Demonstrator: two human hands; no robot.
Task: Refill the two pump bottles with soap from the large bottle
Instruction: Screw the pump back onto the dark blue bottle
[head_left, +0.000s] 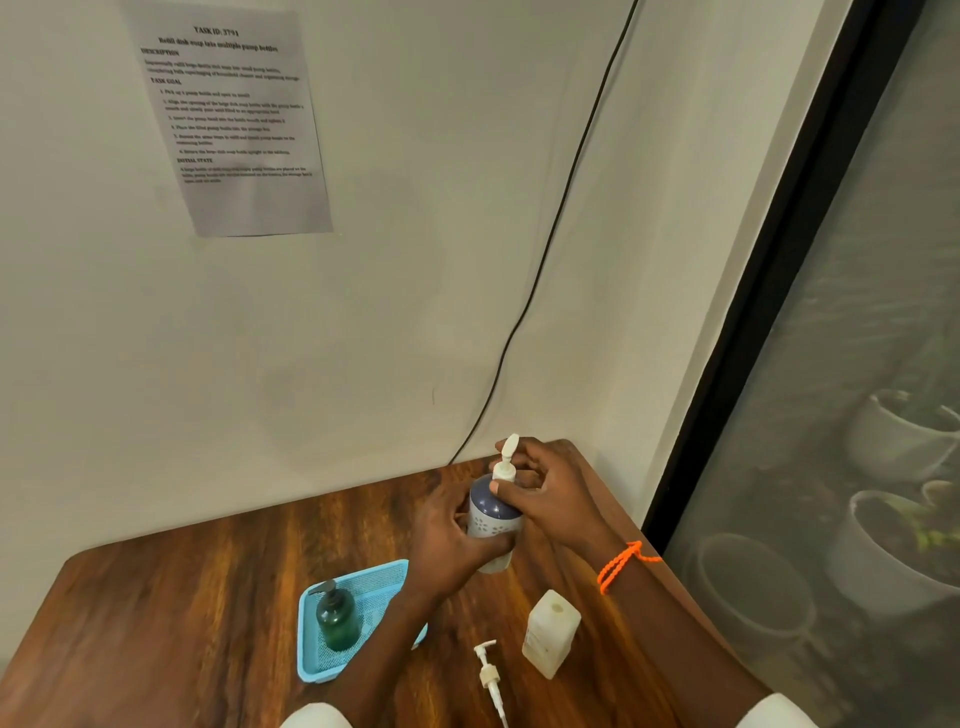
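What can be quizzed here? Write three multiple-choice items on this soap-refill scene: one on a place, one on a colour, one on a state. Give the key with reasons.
1. Where does the green pump bottle stand?
A. In the blue tray
B. On the bare table
C. In a hand

2. What colour is the band on the right wrist?
A. Green
B. Orange
C. White

3. What state is the white square bottle in?
A. Pump fitted
C. Lying on its side
B. Open, with no pump in its neck

Key: 1 A, it stands upright inside the tray. 2 B, the wristband is bright orange. 3 B, its neck hole shows open, and a loose pump head lies on the table beside it.
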